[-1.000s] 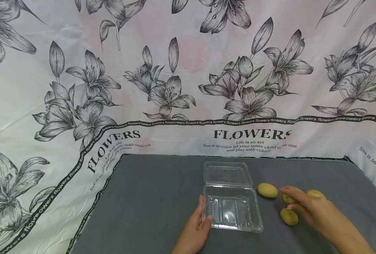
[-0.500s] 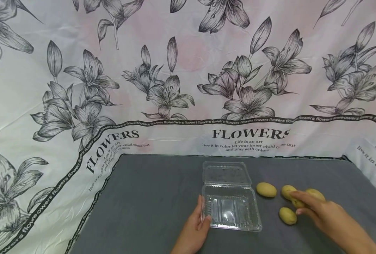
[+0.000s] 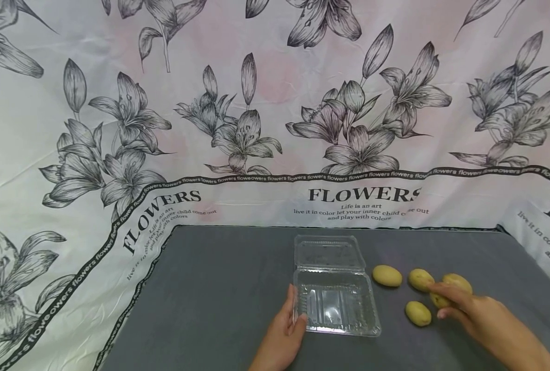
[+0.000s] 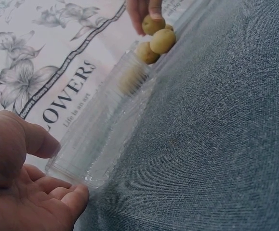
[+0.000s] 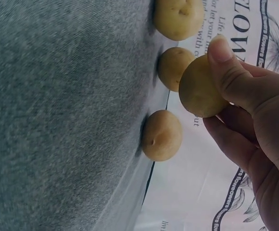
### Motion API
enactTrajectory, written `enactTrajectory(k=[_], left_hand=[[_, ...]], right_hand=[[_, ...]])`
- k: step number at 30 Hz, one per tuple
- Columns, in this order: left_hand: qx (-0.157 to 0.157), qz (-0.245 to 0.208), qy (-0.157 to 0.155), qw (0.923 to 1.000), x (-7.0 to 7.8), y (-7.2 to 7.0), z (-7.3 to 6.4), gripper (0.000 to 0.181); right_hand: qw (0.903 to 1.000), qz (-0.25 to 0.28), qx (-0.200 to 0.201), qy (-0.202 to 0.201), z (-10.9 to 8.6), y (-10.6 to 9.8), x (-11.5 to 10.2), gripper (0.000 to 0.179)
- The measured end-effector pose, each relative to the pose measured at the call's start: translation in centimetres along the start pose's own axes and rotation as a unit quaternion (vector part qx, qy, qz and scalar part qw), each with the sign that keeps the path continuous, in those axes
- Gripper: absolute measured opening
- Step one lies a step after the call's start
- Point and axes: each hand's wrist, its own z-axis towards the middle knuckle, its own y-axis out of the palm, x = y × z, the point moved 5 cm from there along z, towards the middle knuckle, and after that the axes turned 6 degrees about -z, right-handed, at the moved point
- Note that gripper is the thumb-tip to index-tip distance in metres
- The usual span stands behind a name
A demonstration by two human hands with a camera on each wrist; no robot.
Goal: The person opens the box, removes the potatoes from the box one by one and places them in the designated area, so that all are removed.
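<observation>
My left hand (image 3: 281, 330) holds the left edge of a clear plastic clamshell container (image 3: 376, 319), thumb over the rim and fingers along the side. The container lies with its lid (image 3: 329, 253) folded back, and nothing shows inside. In the right wrist view, my right hand (image 5: 269, 120) pinches a potato (image 5: 197, 89) between thumb and fingertips. From the head view that potato is partly covered by the fingers. Around it lie other potatoes: one (image 3: 420, 280) just beyond the fingertips, one (image 3: 457, 283) behind the hand, one (image 3: 418, 314) nearer, and one (image 3: 387, 276) beside the container.
A dark grey cloth (image 3: 223, 288) covers the table under everything. Behind and to the sides hangs a white sheet (image 3: 265, 206) printed with black line-drawn flowers and lettering, meeting the table's back edge.
My right hand has drawn back to the right, uncovering a potato that its fingers hid, with another potato now under the fingers. The left hand keeps its hold on the container.
</observation>
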Motion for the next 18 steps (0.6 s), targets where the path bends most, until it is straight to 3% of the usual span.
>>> enactTrajectory(k=[5, 18], left_hand=[[-0.001, -0.003, 0.004, 1.0000, 0.0, 0.0, 0.0, 0.074], [0.001, 0.005, 0.007, 1.0000, 0.3, 0.1, -0.1, 0.073]], right_hand=[[0.9997, 0.003, -0.024, 0.010, -0.3, 0.3, 0.3, 0.054], [0.9994, -0.012, -0.032, 0.004, -0.6, 1.0, 1.1, 0.049]])
